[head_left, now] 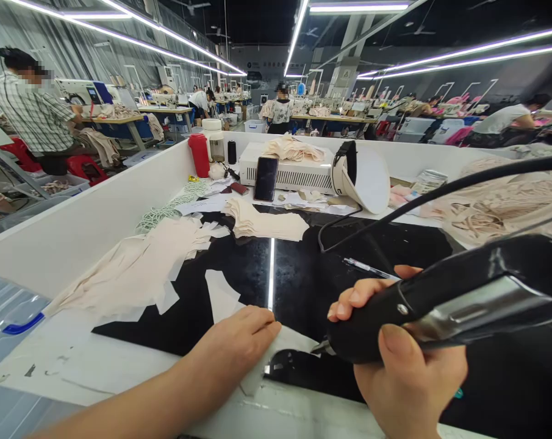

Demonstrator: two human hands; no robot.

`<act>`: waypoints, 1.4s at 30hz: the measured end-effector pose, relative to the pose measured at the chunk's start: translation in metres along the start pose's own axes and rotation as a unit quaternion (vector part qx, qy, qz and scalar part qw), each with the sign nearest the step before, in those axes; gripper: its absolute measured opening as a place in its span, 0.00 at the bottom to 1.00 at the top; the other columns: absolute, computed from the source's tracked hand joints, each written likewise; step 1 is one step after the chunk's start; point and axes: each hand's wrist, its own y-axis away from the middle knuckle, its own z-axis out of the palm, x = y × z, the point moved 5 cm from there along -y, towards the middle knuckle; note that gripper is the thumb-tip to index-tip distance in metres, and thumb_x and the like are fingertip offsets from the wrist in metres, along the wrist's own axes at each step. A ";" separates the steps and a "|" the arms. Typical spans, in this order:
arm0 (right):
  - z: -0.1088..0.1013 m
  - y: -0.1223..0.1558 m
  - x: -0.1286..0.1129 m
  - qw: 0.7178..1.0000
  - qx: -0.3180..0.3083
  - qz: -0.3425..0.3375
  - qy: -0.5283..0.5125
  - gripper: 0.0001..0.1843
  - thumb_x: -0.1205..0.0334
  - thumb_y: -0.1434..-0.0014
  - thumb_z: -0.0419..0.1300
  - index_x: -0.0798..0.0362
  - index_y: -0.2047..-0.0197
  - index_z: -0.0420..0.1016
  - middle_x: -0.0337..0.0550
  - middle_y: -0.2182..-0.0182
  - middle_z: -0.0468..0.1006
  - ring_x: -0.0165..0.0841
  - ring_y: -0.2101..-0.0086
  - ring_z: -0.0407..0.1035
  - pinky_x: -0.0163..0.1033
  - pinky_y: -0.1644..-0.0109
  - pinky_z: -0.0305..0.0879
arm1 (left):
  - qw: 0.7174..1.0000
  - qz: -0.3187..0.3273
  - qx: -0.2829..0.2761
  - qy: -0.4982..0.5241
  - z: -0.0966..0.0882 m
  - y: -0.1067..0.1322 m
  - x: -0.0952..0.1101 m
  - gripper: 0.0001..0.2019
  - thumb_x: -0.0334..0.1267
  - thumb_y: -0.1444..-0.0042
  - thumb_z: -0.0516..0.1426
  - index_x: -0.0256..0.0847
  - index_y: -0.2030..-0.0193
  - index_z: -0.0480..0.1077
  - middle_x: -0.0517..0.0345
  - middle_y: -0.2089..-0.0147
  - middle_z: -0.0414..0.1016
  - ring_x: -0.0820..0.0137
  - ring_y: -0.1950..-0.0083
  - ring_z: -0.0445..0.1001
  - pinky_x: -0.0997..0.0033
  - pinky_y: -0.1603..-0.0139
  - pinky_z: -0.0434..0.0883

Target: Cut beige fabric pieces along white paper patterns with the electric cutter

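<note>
My right hand [401, 366] is wrapped round the black handle of a corded hand tool [463, 299], whose metal tip points down at a small black piece [294, 366] on the table's near edge. My left hand [236, 341] lies flat, fingers together and stretched, pressing a pale fabric piece [257, 381] beside that tip. The tool's black cord [440, 192] arcs up to the right. A pen [367, 268] lies just behind my right fingers.
The glossy black table top [303, 274] carries cut beige fabric pieces [133, 268], a folded stack [261, 222], a phone [265, 178], a white box [298, 174], a red bottle [199, 155] and a white wall [88, 219]. Other people sit at sewing stations behind.
</note>
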 end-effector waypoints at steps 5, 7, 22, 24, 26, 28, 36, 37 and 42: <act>-0.001 0.007 -0.002 1.000 0.000 -0.006 0.007 0.23 0.53 0.39 0.75 0.42 0.44 0.75 0.35 0.67 0.80 0.35 0.71 0.75 0.45 0.67 0.77 | 0.998 0.030 0.001 -0.057 0.002 0.001 0.001 0.21 0.15 0.40 0.54 0.34 0.43 0.71 0.44 0.43 0.80 0.59 0.46 0.81 0.61 0.43 0.82; -0.002 0.009 -0.002 1.000 -0.002 0.000 -0.001 0.23 0.54 0.38 0.75 0.42 0.43 0.75 0.35 0.67 0.81 0.35 0.70 0.76 0.44 0.67 0.77 | 0.995 0.048 0.006 -0.090 0.003 0.003 0.003 0.22 0.15 0.39 0.53 0.31 0.40 0.71 0.43 0.44 0.80 0.58 0.46 0.82 0.61 0.44 0.83; 0.002 0.017 -0.003 1.000 0.001 0.012 -0.010 0.25 0.54 0.39 0.76 0.43 0.43 0.74 0.36 0.66 0.80 0.35 0.69 0.75 0.41 0.68 0.76 | 0.980 0.021 0.013 -0.198 0.011 -0.001 0.026 0.32 0.57 0.37 0.71 0.36 0.38 0.70 0.44 0.48 0.82 0.53 0.50 0.83 0.59 0.53 0.82; 0.002 0.017 -0.004 1.000 0.002 0.015 -0.008 0.25 0.53 0.39 0.76 0.43 0.42 0.74 0.37 0.67 0.80 0.35 0.71 0.75 0.39 0.72 0.74 | 0.978 0.025 0.030 -0.205 0.011 -0.001 0.030 0.39 0.63 0.43 0.72 0.37 0.36 0.70 0.41 0.47 0.82 0.51 0.49 0.83 0.57 0.51 0.82; 0.002 0.017 -0.004 1.000 0.004 0.017 -0.009 0.26 0.53 0.39 0.76 0.43 0.42 0.74 0.37 0.67 0.80 0.35 0.71 0.75 0.38 0.74 0.72 | 0.975 0.030 0.049 -0.213 0.012 0.001 0.032 0.40 0.66 0.45 0.72 0.37 0.37 0.70 0.38 0.46 0.82 0.49 0.48 0.83 0.54 0.47 0.82; 0.002 0.016 -0.004 1.000 0.010 0.020 -0.009 0.26 0.53 0.40 0.77 0.43 0.43 0.75 0.37 0.68 0.80 0.35 0.71 0.76 0.39 0.73 0.75 | 0.973 0.032 0.065 -0.218 0.015 0.002 0.035 0.41 0.68 0.46 0.71 0.38 0.38 0.71 0.37 0.45 0.83 0.48 0.47 0.84 0.53 0.44 0.81; 0.005 0.008 -0.011 0.998 0.040 0.041 -0.026 0.27 0.52 0.48 0.81 0.45 0.49 0.78 0.34 0.72 0.81 0.35 0.75 0.75 0.41 0.71 0.79 | 0.969 0.026 0.088 -0.227 0.022 0.006 0.038 0.42 0.68 0.44 0.70 0.38 0.35 0.70 0.32 0.41 0.82 0.47 0.42 0.84 0.52 0.39 0.80; 0.007 0.006 -0.012 0.998 0.042 0.043 -0.028 0.27 0.53 0.49 0.81 0.45 0.50 0.78 0.34 0.73 0.81 0.34 0.75 0.75 0.40 0.72 0.79 | 0.969 0.024 0.092 -0.228 0.023 0.005 0.039 0.42 0.69 0.45 0.70 0.38 0.35 0.70 0.31 0.41 0.82 0.47 0.42 0.84 0.53 0.40 0.80; 0.017 -0.011 -0.013 0.997 0.057 0.029 -0.044 0.26 0.60 0.53 0.77 0.45 0.51 0.76 0.31 0.75 0.81 0.33 0.78 0.72 0.37 0.75 0.76 | 0.965 0.024 0.115 -0.234 0.028 0.006 0.040 0.46 0.71 0.49 0.71 0.38 0.36 0.71 0.32 0.41 0.83 0.48 0.42 0.84 0.54 0.39 0.80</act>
